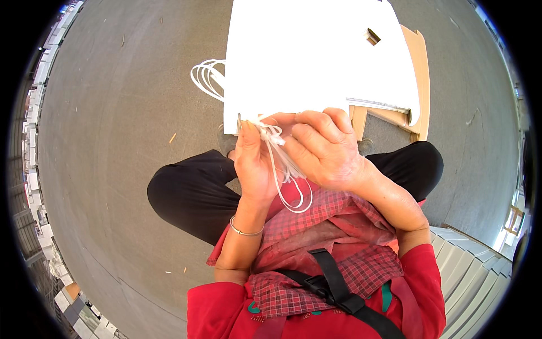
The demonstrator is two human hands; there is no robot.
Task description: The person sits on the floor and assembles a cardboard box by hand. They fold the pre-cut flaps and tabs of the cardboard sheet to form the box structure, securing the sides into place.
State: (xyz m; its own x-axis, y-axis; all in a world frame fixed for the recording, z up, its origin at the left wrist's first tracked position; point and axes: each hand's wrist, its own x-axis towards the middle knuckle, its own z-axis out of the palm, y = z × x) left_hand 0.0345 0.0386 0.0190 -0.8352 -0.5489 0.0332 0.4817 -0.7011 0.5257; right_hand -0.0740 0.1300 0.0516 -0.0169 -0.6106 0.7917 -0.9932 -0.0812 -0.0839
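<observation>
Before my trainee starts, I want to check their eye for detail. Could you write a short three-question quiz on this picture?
1. True or false: the bundled white cord is between the left hand and the right hand.
2. Which wrist wears a bangle? A) left B) right C) both
3. Fill in: as pictured, the white coil sticks out past the ____ side of the white panel.

Key: 1. True. 2. A. 3. Left.
</observation>
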